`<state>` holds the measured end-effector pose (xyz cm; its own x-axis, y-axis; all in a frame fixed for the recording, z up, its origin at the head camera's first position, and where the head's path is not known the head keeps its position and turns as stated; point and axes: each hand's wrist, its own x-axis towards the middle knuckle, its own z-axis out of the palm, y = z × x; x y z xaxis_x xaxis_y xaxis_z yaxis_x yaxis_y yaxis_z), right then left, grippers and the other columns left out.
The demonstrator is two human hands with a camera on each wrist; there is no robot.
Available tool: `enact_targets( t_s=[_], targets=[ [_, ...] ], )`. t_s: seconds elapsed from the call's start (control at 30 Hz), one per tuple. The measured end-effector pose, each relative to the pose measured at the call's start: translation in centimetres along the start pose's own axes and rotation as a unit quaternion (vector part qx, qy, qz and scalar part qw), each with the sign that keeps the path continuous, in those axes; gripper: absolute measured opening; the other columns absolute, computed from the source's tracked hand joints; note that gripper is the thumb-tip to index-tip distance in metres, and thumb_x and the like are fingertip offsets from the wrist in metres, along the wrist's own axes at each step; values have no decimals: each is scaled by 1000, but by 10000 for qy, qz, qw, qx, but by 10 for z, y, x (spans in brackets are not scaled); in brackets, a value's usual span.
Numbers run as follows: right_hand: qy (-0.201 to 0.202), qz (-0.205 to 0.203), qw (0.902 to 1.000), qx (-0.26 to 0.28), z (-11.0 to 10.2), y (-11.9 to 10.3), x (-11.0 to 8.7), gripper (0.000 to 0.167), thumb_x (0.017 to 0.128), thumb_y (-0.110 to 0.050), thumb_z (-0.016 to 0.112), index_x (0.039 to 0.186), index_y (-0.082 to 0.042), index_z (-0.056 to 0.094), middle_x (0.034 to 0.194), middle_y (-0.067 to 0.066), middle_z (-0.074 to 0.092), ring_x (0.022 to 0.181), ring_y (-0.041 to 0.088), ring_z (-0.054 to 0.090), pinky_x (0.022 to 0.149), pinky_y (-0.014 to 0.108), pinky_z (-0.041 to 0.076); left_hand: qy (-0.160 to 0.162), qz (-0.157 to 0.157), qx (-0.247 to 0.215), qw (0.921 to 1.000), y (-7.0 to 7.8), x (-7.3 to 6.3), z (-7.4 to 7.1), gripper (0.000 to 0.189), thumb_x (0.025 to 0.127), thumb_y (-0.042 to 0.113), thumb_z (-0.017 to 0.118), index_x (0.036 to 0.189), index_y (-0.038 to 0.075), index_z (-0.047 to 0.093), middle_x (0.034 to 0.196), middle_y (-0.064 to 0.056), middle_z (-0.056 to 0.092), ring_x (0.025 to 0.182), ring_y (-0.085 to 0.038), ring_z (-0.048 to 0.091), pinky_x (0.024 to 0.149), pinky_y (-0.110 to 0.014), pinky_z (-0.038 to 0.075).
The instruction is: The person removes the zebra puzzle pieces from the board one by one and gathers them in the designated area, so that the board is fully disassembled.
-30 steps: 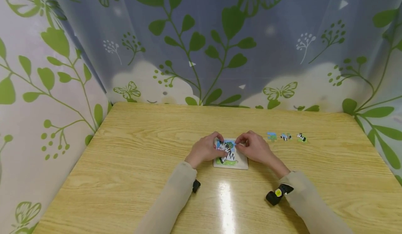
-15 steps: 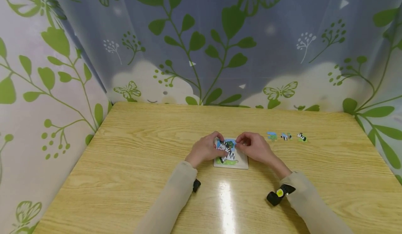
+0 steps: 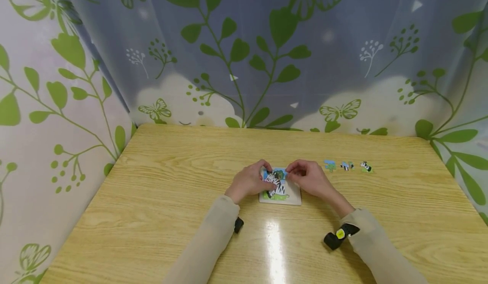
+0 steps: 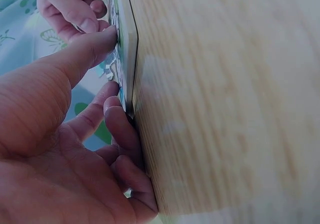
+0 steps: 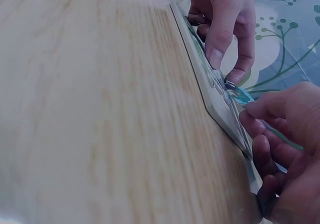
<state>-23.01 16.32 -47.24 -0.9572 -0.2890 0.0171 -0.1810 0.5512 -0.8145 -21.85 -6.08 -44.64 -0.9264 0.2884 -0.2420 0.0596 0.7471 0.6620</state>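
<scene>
A small square puzzle board [image 3: 293, 197] lies on the table, with zebra picture pieces [image 3: 281, 190] fitted over its left part. My left hand [image 3: 249, 180] grips the board's left side, thumb pressed on the zebra and fingers bent along the edge. At the upper right of the picture, my right hand [image 3: 309, 179] pinches a blue-and-green puzzle piece [image 5: 242, 96] between thumb and forefinger. In the right wrist view that piece is close over the board, tilted, and partly hidden by the fingertips. The board's bare lower right corner shows pale wood.
To the right of the board lie a blue-green puzzle piece [image 3: 329, 165], a black-and-white piece [image 3: 347, 165] and a piece with an animal's head [image 3: 366, 166], in a row. A leaf-patterned curtain [image 3: 244, 63] hangs behind the wooden table [image 3: 171, 182].
The right hand has turned slightly and its wrist has shifted a little to the right, its fingertips staying at the same spot. The left hand and board have not moved.
</scene>
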Motion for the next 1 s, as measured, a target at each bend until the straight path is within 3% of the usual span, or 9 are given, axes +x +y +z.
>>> enact_targets(
  t_s=[0.13, 0.33, 0.73, 1.0],
  targets=[
    [9, -9, 9998, 198, -6, 1, -2, 10, 95, -11, 70, 103, -7, 74, 96, 10, 74, 81, 13, 62, 69, 24, 50, 10, 16, 60, 10000, 0, 1, 0, 44, 87, 39, 81, 122, 23, 60, 112, -4, 67, 89, -21, 55, 77, -34, 40],
    [-106, 20, 9983, 572, -18, 3, -10, 15, 97, -15, 70, 108, -5, 73, 102, 15, 74, 83, 16, 64, 65, 25, 50, -16, -4, 139, 9999, 0, 3, 3, 45, 87, 40, 80, 123, 22, 60, 94, -2, 62, 81, -20, 53, 71, -33, 39],
    [10, 27, 9998, 190, -40, 16, -32, 15, 97, -19, 72, 107, -9, 73, 98, 11, 73, 80, 17, 64, 62, 27, 52, 71, 64, 208, 9997, 0, -2, 4, 45, 89, 40, 78, 127, 22, 61, 89, -1, 59, 79, -19, 51, 67, -32, 37],
    [71, -49, 9997, 228, -60, 23, -52, 16, 98, -19, 70, 109, -7, 72, 99, 15, 73, 77, 18, 66, 61, 30, 53, -48, 334, -440, 9985, -6, -13, 2, 37, 89, 33, 80, 119, 19, 64, 80, 1, 53, 64, -15, 46, 62, -30, 37]
  ],
)
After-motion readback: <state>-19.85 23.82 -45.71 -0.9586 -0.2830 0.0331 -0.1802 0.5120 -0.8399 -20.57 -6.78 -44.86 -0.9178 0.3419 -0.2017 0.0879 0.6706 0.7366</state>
